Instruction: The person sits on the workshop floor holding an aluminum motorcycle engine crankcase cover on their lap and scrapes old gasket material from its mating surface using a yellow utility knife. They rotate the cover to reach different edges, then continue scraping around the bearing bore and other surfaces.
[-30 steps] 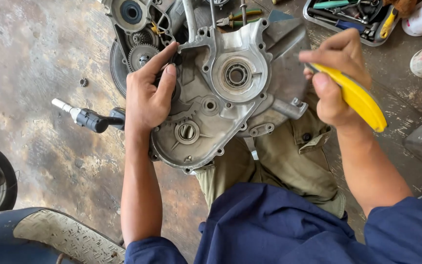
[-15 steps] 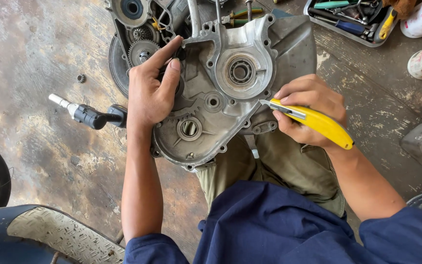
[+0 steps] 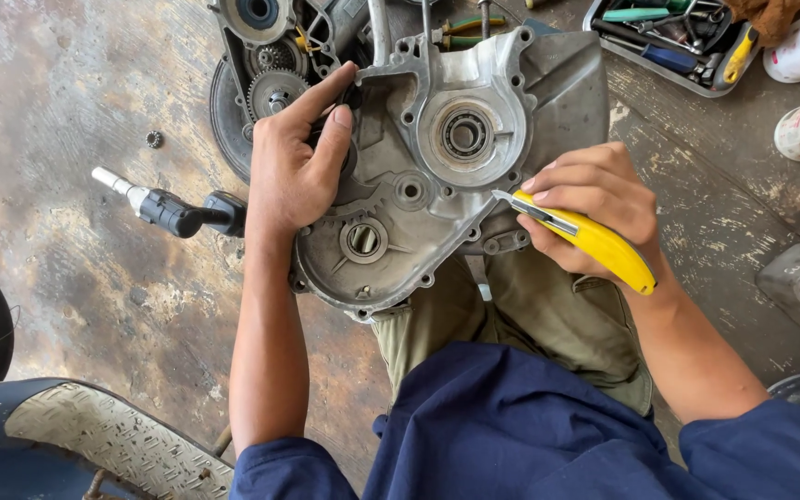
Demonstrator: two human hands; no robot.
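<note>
Steadily, my left hand (image 3: 293, 167) clamps the grey cast-aluminium engine cover (image 3: 437, 176) at nine o'clock so my right hand (image 3: 594, 208), closed round the yellow utility knife (image 3: 594, 243), can scrape its three-o'clock edge.

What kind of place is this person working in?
Most likely a motorbike repair workshop. A metal engine cover rests over the person's lap, exposed gears sit behind it, and a tray of hand tools lies on the stained concrete floor. The right hand holds a yellow utility knife.
</note>
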